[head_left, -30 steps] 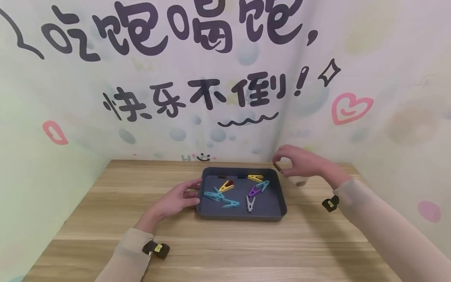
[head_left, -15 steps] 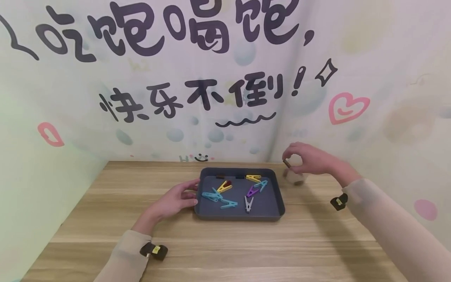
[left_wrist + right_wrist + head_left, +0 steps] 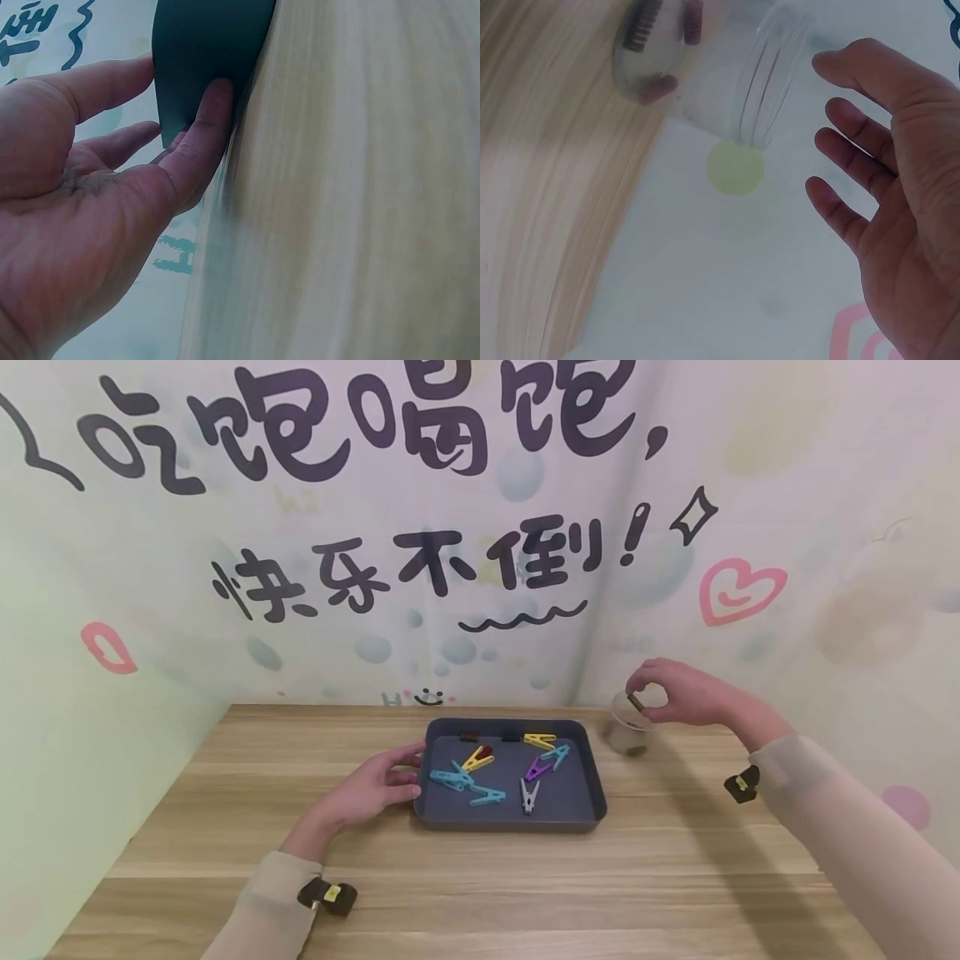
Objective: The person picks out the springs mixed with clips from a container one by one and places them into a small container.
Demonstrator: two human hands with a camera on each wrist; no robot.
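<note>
My right hand (image 3: 688,693) pinches a small brown ribbed piece (image 3: 636,702) between thumb and fingertips, at the mouth of a clear plastic jar (image 3: 624,735). The right wrist view does not show the pinched piece, but that hand (image 3: 907,150) is beside the rim of the jar (image 3: 769,82). Inside the jar lie a ribbed piece (image 3: 643,26) and other small brown pieces. With nearly straight fingers, my left hand (image 3: 371,787) touches the left wall of a dark grey tray (image 3: 510,823). The left wrist view shows its fingertips against the tray's outer side (image 3: 210,45).
Several clothespins lie in the tray, among them a purple one (image 3: 537,768), a grey one (image 3: 529,796) and a yellow one (image 3: 538,741). A brown ribbed piece (image 3: 468,737) and a black piece (image 3: 511,737) rest along its back wall. Behind the wooden table (image 3: 450,893) hangs a printed cloth (image 3: 337,652).
My right hand has moved right with the ribbed piece, from near the tray's back right corner to the jar's mouth. The left hand stays at the tray.
</note>
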